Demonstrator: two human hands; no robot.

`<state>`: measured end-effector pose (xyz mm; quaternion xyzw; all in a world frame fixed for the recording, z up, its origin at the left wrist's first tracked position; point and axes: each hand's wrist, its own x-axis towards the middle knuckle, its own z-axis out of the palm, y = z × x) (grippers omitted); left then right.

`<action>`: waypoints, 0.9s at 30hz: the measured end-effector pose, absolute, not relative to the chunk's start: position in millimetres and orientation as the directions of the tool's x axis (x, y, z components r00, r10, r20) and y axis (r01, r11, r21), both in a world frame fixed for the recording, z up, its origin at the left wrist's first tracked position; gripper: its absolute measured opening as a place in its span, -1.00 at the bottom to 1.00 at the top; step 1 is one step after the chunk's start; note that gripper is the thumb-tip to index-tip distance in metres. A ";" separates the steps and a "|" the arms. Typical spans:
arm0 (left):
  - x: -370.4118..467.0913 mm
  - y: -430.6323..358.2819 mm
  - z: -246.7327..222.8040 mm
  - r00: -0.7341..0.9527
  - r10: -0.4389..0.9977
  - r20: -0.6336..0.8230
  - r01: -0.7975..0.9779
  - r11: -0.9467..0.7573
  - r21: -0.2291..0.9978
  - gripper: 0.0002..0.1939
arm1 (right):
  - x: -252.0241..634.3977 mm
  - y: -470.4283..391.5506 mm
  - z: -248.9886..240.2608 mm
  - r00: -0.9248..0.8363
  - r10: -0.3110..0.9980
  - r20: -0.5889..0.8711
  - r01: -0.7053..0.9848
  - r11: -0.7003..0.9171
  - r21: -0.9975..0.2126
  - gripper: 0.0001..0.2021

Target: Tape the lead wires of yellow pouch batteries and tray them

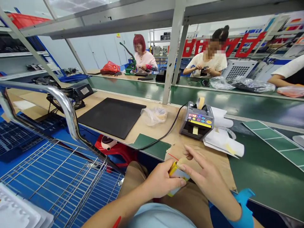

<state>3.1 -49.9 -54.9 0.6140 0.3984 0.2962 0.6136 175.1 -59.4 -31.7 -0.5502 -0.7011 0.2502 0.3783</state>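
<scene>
Low in front of my body, my left hand [163,179] is closed around a small battery pack [174,172] with yellow edges and a pale face. Its thumb lies across the near face. A thin red wire sticks out past the pack's far end. My right hand [201,171] has its thumb against the top corner of the pack, while its fingers stretch out, apart from the thumb. Both hands hide much of the pack. Beyond them stands a grey tape dispenser [198,122] with lit buttons, a short strip of tape showing at its front slot.
Brown paper [223,171] covers the bench edge near my hands. A black cable [169,128] runs to the dispenser. Further left lie a plastic bag [155,115] and a black mat [114,115]. A wire cart [54,177] stands at my left. Co-workers sit across the bench.
</scene>
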 end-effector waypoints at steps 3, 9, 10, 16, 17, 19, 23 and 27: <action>3.5 -49.8 -55.7 0.524 0.835 -0.168 0.000 0.197 0.980 -0.64 | 181.4 -67.1 -32.7 -0.007 0.880 0.475 0.668 0.357 -0.653 -0.78; 2.3 -50.8 -54.9 0.496 0.866 -0.061 -0.007 0.074 0.997 -0.69 | 171.8 -78.6 -29.7 -0.351 0.656 0.668 0.634 0.692 -0.347 -0.78; 1.7 -51.2 -54.4 0.493 0.869 -0.035 0.013 0.034 0.999 -0.70 | 169.3 -79.0 -30.5 -0.379 0.648 0.660 0.619 0.708 -0.340 -0.76; -0.8 -54.6 -56.7 0.503 0.864 0.035 0.164 -0.136 0.977 -0.79 | 162.9 -80.6 -39.0 -0.360 0.647 0.672 0.604 0.711 -0.360 -0.79; -0.9 -54.7 -57.3 0.497 0.867 0.048 0.191 -0.163 0.968 -0.79 | 162.5 -81.2 -40.1 -0.345 0.649 0.678 0.617 0.702 -0.357 -0.79; -1.2 -54.0 -57.3 0.471 0.877 0.091 0.257 -0.235 0.937 -0.76 | 161.5 -81.8 -41.7 -0.331 0.656 0.678 0.636 0.686 -0.353 -0.79; -2.7 -49.4 -52.7 0.440 0.880 0.178 0.330 -0.343 0.879 -0.75 | 160.8 -79.7 -43.2 -0.331 0.643 0.691 0.660 0.681 -0.317 -0.71; -3.0 -48.0 -47.6 0.501 0.859 0.100 0.250 -0.254 0.934 -0.75 | 164.1 -77.2 -39.6 -0.348 0.625 0.699 0.661 0.692 -0.289 -0.71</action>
